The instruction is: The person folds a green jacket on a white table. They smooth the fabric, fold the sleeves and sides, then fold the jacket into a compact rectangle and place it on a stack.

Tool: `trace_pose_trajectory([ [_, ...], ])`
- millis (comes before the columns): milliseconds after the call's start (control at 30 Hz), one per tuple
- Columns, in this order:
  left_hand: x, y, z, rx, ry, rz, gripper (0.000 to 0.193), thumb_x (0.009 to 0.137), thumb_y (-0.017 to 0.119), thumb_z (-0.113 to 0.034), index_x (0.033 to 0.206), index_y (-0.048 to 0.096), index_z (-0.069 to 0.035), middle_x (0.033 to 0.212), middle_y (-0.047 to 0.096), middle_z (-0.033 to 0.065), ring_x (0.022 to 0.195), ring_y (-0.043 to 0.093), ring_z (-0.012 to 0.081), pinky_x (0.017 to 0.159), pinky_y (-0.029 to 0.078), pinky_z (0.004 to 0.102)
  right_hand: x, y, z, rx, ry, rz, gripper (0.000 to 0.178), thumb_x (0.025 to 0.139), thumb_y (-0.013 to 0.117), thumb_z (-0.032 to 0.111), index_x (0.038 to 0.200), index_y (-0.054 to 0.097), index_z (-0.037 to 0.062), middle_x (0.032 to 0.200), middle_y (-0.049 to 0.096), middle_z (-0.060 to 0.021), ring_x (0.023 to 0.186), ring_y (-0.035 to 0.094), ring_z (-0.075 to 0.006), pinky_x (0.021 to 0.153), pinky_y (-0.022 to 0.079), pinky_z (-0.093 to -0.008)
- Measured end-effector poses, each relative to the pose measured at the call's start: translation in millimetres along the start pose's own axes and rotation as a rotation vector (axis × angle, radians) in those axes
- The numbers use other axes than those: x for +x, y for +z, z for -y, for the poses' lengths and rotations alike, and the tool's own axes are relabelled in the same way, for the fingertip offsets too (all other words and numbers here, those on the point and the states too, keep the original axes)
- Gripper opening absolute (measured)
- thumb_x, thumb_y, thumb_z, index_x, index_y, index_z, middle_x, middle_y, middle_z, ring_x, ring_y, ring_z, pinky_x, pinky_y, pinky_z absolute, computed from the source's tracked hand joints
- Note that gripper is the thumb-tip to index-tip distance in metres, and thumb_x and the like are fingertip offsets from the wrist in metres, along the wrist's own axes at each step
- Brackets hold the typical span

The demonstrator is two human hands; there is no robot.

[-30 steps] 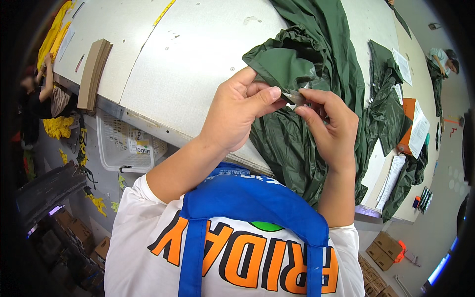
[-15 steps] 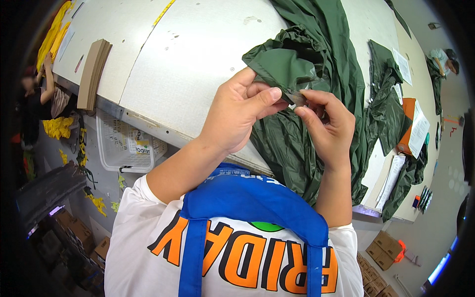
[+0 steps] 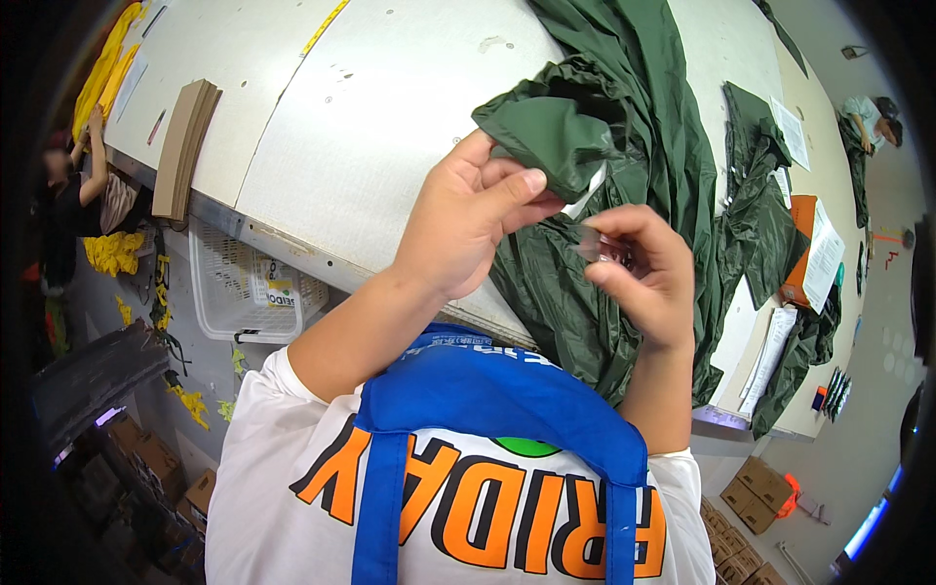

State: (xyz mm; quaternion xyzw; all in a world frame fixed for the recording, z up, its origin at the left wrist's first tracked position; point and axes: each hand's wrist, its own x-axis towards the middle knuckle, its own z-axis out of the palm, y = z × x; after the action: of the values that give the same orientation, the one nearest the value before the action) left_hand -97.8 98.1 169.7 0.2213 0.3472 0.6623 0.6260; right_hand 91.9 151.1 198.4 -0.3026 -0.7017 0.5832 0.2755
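Note:
A dark green garment (image 3: 673, 127) of thin, shiny fabric lies bunched along the table and hangs over its near edge. My left hand (image 3: 478, 200) pinches a folded flap of it, thumb on top, beside a gathered opening. A narrow white strip (image 3: 587, 190) shows at the flap's edge. Just to the right, my right hand (image 3: 643, 273) is closed round what looks like small thread snips (image 3: 591, 244), with a flat grey tip and a dark red part partly hidden by my fingers. The tip is apart from the flap.
On the white table (image 3: 341, 127) lie a stack of cardboard strips (image 3: 185, 146), more green garments (image 3: 756, 214), papers (image 3: 827, 244) and an orange box (image 3: 801, 210). A white plastic basket (image 3: 229, 283) stands below the edge. One person (image 3: 83, 185) handles yellow fabric at left; another (image 3: 871, 122) is far right.
My right hand has drawn down and slightly right with the snips, away from the flap. The flap now lies more spread in my left hand, and the white strip has come into sight.

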Motion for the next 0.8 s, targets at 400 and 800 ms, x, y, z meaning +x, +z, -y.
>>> trace_pose_trajectory([
  [400,-3,1,9,0.009,0.017,-0.029,0.011,0.096,0.050,-0.012,0.102,0.042,-0.007,0.104,0.063,0.0177,0.095,0.065,0.0239,0.086,0.053,0.0388,9,21,6,-0.227,-0.154,-0.275,0.035,0.071,0.070,0.005,0.103,0.056,0.0025,0.082,0.057,-0.0007,0.067,0.049,-0.0055,0.060,0.041,-0.0175],
  [800,-10,-4,17,0.146,0.132,0.032,0.011,0.095,0.051,-0.009,0.102,0.044,-0.004,0.103,0.062,0.0174,0.098,0.063,0.0231,0.089,0.051,0.0391,10,26,14,-0.831,-0.343,-0.395,0.025,0.071,0.075,0.008,0.091,0.061,0.0024,0.074,0.061,-0.0101,0.064,0.060,-0.0245,0.057,0.047,-0.0315],
])
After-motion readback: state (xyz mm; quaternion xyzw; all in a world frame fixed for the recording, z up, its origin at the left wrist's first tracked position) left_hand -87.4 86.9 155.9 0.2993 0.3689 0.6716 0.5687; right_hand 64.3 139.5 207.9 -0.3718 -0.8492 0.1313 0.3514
